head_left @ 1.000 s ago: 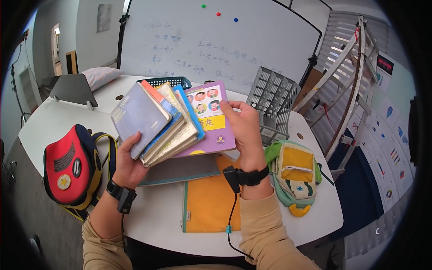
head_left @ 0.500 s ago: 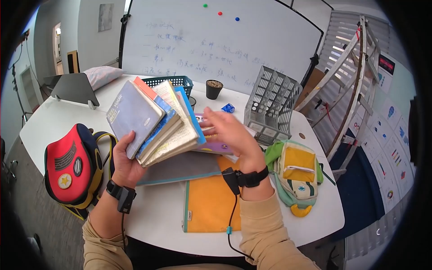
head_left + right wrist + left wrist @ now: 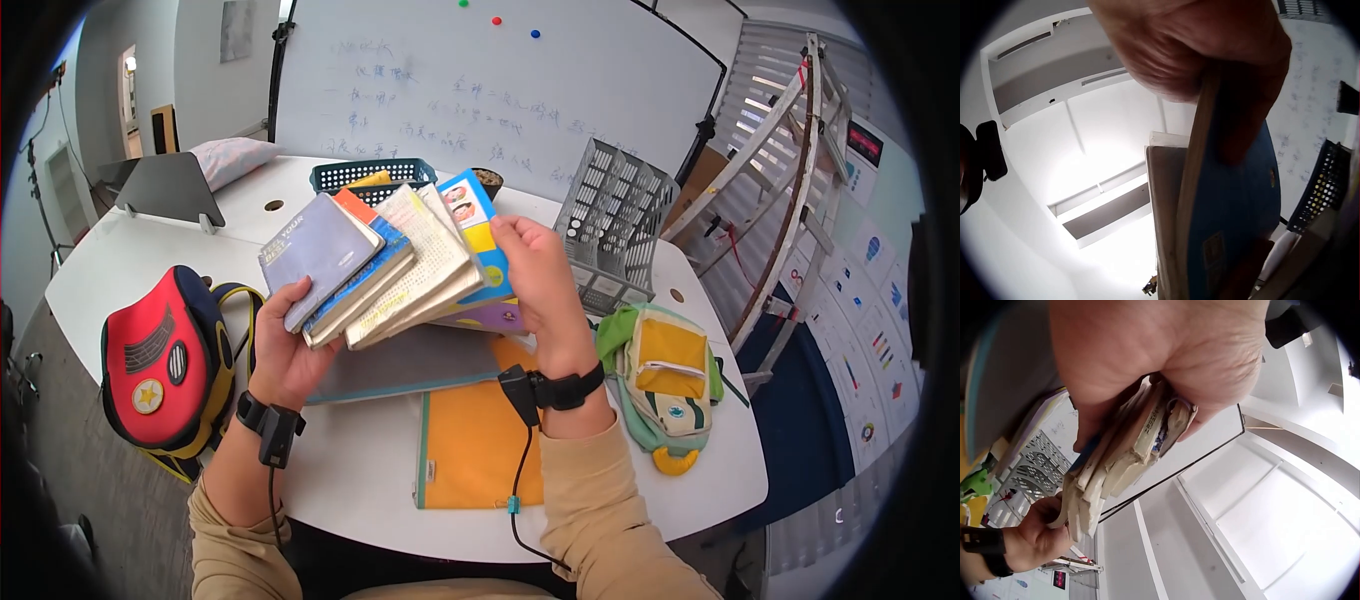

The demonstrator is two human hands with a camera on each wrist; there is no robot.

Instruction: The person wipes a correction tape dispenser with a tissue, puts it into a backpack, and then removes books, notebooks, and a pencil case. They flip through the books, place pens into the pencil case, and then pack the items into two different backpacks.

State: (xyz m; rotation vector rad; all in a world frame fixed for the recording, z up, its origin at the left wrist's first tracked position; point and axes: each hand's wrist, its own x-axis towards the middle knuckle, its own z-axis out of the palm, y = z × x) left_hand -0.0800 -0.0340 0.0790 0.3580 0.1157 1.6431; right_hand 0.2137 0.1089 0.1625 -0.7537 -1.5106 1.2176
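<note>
My left hand grips a fanned stack of books from below, thumb on the grey-blue notebook on top. Beneath that notebook show an orange-edged book, a blue one and a book with pale, worn pages. At the right side of the fan, my right hand pinches the edge of a bright blue book; its blue cover fills much of the right wrist view. Lower down, a purple book shows partly, mostly hidden by the stack. The left wrist view shows the stack's page edges.
A grey pouch and an orange zip pouch lie on the white table. A red backpack stands left, a green-and-cream one right. Behind are a dark green basket, a plant pot and a grey rack.
My right hand let go of the purple book, which now sits lower under the stack. It then moved back to the fan and took the bright blue book's edge, spreading it rightward.
</note>
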